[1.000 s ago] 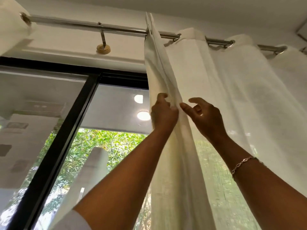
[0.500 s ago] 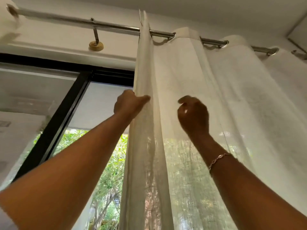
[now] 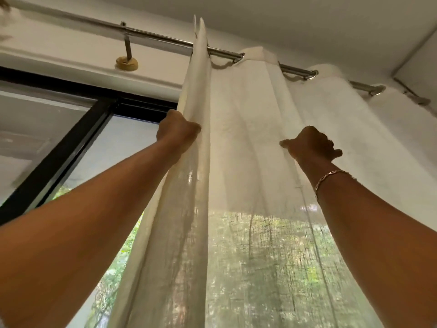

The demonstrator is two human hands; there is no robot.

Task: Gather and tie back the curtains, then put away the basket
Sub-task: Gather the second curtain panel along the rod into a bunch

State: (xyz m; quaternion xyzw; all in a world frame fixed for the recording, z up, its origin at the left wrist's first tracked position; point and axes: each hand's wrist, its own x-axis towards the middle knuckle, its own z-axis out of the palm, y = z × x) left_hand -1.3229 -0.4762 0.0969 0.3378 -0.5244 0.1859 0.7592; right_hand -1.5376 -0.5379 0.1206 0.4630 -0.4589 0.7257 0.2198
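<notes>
My hands have drawn apart: left hand (image 3: 178, 130) grips the curtain (image 3: 238, 143) edge below the rod (image 3: 222, 52), right hand (image 3: 312, 145) pinches a fold farther along. Gathering barely begun; basket unseen.

Metal curtain rod (image 3: 165, 37) fixed below ceiling on bracket (image 3: 127, 48) with round wooden base. Carries sheer cream curtain (image 3: 248, 138) by metal eyelets (image 3: 312, 74), folds bunched at left edge.

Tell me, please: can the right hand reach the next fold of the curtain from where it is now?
Probably yes. The right hand is already against the curtain, and nothing lies between it and the next fold. The left hand grips the edge, well aside.
</notes>
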